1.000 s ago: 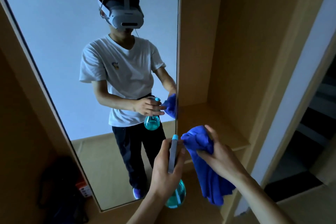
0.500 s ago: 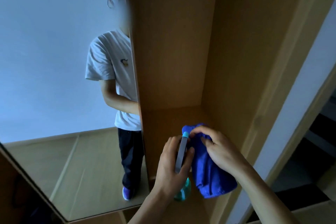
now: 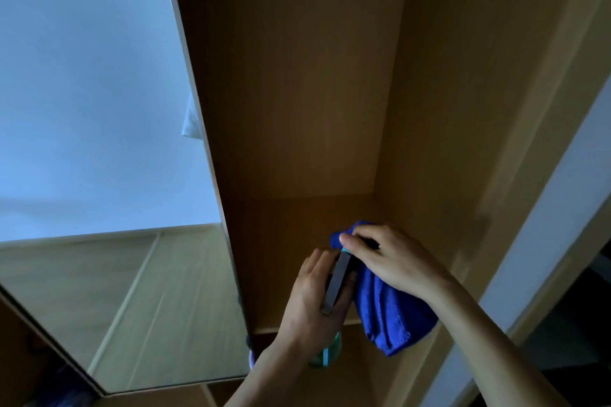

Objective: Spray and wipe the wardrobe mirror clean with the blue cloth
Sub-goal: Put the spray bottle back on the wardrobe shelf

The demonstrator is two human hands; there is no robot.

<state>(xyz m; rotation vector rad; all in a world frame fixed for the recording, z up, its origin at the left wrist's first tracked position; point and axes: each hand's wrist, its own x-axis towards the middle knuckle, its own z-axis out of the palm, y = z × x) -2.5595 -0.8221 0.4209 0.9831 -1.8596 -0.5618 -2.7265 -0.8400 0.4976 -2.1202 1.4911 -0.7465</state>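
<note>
My left hand (image 3: 314,301) grips a teal spray bottle (image 3: 325,357) by its neck, with the grey trigger head (image 3: 337,281) pointing up past my fingers. Right beside it, my right hand (image 3: 393,261) holds the blue cloth (image 3: 390,314), which hangs down below my palm. Both hands are low in front of an open wooden wardrobe compartment. The wardrobe mirror (image 3: 92,109) fills the left of the view on the door and reflects a pale wall and a wood floor.
The open wardrobe compartment (image 3: 297,92) has a wooden shelf (image 3: 291,221) just behind my hands. A side panel (image 3: 463,109) and a white door frame (image 3: 545,258) stand at the right. The mirror door's edge (image 3: 205,155) runs down the middle.
The view has swung right, so the mirror has slid left and my reflection has almost left it. Both hands, still holding bottle and cloth, now sit in front of the open compartment.
</note>
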